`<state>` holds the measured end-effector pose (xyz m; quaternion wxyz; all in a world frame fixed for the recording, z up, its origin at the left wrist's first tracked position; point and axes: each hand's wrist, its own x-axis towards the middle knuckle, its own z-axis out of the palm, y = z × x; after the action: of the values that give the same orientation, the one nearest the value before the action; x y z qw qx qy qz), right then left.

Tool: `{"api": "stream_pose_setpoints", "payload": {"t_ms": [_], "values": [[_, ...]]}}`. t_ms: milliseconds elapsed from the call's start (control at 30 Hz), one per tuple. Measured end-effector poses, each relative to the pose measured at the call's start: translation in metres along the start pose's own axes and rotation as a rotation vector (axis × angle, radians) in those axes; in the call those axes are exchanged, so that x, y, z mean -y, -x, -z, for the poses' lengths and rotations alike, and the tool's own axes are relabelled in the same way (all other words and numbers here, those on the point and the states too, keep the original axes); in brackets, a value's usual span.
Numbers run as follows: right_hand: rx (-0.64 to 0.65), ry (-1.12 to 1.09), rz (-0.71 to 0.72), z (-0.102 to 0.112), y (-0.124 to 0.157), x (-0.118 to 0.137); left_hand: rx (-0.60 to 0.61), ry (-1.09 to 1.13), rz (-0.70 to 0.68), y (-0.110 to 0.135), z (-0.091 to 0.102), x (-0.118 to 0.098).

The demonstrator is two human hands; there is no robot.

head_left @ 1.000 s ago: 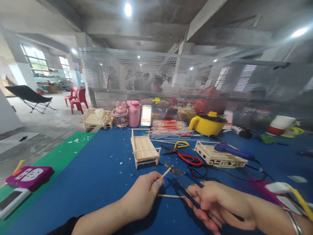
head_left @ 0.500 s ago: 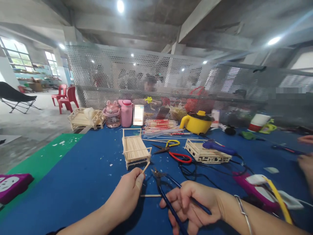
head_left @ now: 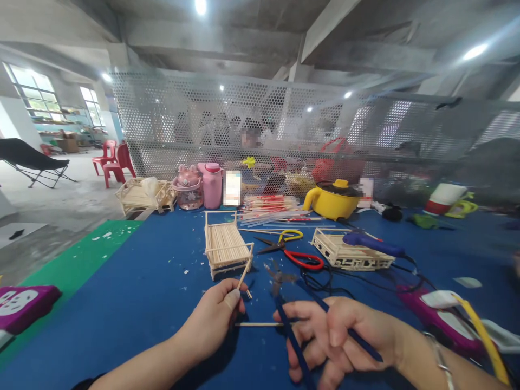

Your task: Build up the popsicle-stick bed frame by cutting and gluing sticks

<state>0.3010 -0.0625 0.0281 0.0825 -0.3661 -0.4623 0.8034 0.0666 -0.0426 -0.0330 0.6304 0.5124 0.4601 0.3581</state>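
Right hand (head_left: pixel 335 330) loosely spread round blue-handled pliers (head_left: pixel 296 340), jaws parted; slack grip could let them slip. Left hand (head_left: pixel 217 311), near centre, pinches thin wooden stick (head_left: pixel 244 274); careless push might knock slatted miniature bed (head_left: pixel 228 242) just beyond.

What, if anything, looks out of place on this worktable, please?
The blue corded tool looks oddly placed: it appears to rest across the stick frame on the right rather than on the tabletop. White scraps litter the green strip at left, and the scissors lie open.
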Motion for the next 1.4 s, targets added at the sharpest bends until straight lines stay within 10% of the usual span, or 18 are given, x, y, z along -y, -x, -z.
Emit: {"api": "stream_pose_setpoints", "payload": {"t_ms": [300, 1200, 1400], "values": [[-0.473, 0.985, 0.072, -0.030, 0.018, 0.027, 0.116, 0.174, 0.106, 0.013, -0.009, -0.008], [-0.502, 0.978, 0.012, -0.020, -0.012, 0.018, 0.146, 0.205, 0.082, 0.017, -0.015, -0.007], [-0.821, 1.323, 0.032, -0.024, -0.028, 0.005, 0.053, 0.230, 0.141, 0.015, -0.022, -0.007]]}}
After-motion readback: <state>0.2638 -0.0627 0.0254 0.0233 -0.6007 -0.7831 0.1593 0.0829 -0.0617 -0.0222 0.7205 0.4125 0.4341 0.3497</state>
